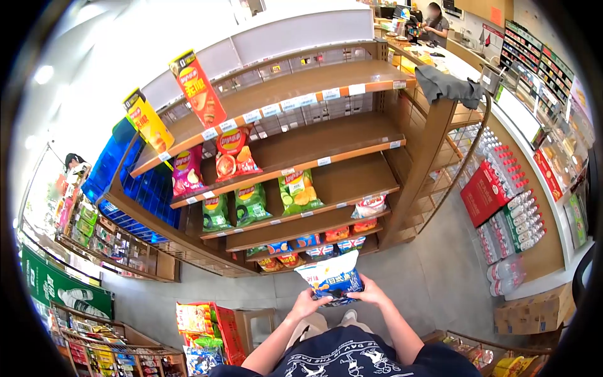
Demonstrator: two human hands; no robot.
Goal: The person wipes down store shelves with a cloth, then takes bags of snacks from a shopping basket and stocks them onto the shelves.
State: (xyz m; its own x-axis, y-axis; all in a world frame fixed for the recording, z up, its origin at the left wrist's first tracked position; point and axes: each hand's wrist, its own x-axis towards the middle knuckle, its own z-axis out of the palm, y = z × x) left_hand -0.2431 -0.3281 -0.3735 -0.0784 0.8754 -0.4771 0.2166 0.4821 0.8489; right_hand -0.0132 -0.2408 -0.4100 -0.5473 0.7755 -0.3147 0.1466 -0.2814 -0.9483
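A blue and white snack bag [331, 278] is held in front of my body, gripped from both sides. My left hand [308, 304] pinches its lower left edge, and my right hand [372, 292] has its lower right edge. Beyond the bag stands a brown shelf rack [308, 154]. On its middle levels sit a purple chip bag [188, 171], a red chip bag [236, 154], a green chip bag [251, 204] and a yellow-green chip bag [299, 192]. Several small snack bags [320, 252] line the lowest levels.
Two chip canisters, one red [197, 89] and one yellow [148, 121], stand on the top shelf. A red crate [230, 333] with snack bags is at my lower left. Shrink-wrapped bottles [510, 217] and a cardboard box [534, 309] sit right. A person [435, 26] is behind the counter.
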